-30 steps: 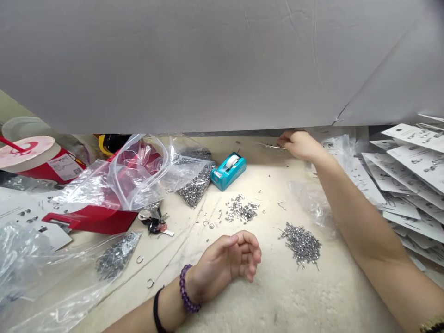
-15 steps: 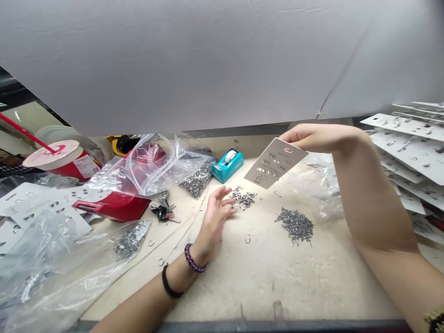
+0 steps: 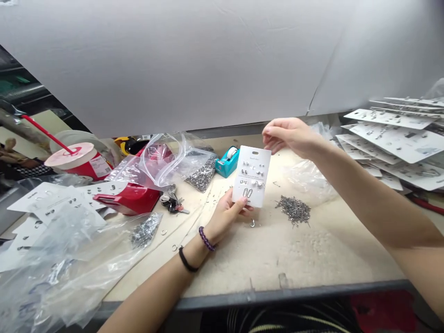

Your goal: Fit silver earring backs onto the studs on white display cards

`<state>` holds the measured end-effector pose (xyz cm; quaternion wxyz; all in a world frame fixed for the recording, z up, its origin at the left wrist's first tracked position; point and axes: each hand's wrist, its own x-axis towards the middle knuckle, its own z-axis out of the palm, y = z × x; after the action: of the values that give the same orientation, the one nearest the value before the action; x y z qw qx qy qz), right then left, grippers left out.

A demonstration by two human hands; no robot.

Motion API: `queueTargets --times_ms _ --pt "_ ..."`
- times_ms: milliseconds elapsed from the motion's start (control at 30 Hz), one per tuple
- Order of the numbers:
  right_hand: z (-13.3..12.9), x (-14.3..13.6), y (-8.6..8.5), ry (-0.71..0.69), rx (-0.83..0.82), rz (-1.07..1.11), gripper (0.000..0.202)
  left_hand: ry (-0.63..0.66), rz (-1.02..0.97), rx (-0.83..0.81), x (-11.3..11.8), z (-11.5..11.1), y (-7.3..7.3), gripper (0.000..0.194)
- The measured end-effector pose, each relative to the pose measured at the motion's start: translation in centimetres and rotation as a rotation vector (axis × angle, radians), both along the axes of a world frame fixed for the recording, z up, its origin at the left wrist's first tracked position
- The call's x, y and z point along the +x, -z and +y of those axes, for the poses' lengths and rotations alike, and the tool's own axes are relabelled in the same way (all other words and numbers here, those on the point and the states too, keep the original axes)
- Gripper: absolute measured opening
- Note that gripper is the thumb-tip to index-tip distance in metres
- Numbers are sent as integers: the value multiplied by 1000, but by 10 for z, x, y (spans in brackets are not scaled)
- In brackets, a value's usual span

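Note:
My left hand point(image 3: 231, 213) grips the lower edge of a white earring card point(image 3: 251, 178), thumb on the front. Rows of small studs and hoops sit on the card, with two long oval loops near its bottom. It is upright, its printed face toward me. Close to its upper right corner is my right hand point(image 3: 286, 134), fingers bent and drawn together. Whether something small is between them cannot be made out. On the table below lie a pile of small metal pieces point(image 3: 294, 209) and a single hoop point(image 3: 252, 223).
A teal tape dispenser point(image 3: 227, 163) stands behind the card. Leftward are a zip bag of metal bits point(image 3: 201, 175), keys point(image 3: 171, 201), a red tape dispenser point(image 3: 130, 199), plastic bags point(image 3: 79, 273) and a red cup point(image 3: 81, 159). Stacked earring cards point(image 3: 398, 138) rise at right.
The card has come down and left from my right hand into my left, turning upright to face me. My left hand has closed on it, and my right hand has come off its top.

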<state>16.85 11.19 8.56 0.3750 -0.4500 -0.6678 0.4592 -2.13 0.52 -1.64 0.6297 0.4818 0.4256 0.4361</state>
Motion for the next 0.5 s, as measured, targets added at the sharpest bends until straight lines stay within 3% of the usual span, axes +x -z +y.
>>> queueTargets --times_ms 100,200,300,500 --pt "-20 13 7 78 -4 82 11 -60 -37 -29 1 2 2 29" --pt "-46 25 22 61 4 16 11 -115 -92 -30 2 5 4 30" --pt "-67 35 41 -31 35 -222 17 -173 -176 -45 2 8 5 28" --pt "-87 42 71 -162 271 -747 19 -219 -263 -79 1 10 3 24"
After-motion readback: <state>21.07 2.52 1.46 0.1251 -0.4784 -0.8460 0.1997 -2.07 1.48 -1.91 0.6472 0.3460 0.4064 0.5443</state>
